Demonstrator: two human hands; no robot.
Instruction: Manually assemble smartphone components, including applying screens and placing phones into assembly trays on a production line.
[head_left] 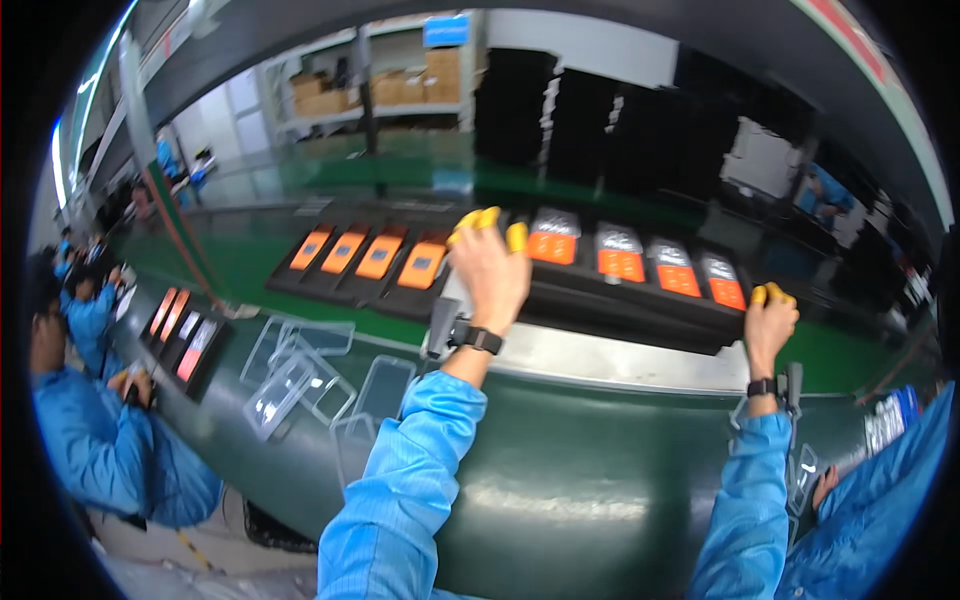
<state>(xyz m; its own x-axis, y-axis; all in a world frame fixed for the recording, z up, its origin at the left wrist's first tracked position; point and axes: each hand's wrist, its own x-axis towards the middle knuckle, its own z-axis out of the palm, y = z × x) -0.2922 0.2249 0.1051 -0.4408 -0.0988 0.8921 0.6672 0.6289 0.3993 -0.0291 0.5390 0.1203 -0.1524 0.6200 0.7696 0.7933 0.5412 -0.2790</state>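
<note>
A long black tray [640,312] stretches between my hands, with several orange, black and white rectangular pieces [621,252] set in a row in it. My left hand [490,268], with yellow covers on its fingertips, is closed over the tray's left end. At the opposite end my right hand [768,328], likewise with yellow fingertips, grips the tray; its fingers curl over the edge and the thumb is hidden. Just left of my left hand lies a second black tray [345,285] holding several orange pieces with dark squares [379,257]. Both trays are over a green conveyor belt [400,326].
Several clear plastic cases [283,398] lie loose on the green worktable [560,470]. Further left is another black tray [178,345] beside a seated co-worker in blue [110,440]. A blue sleeve of another person [870,510] shows at the right. A metal strip [610,360] edges the belt.
</note>
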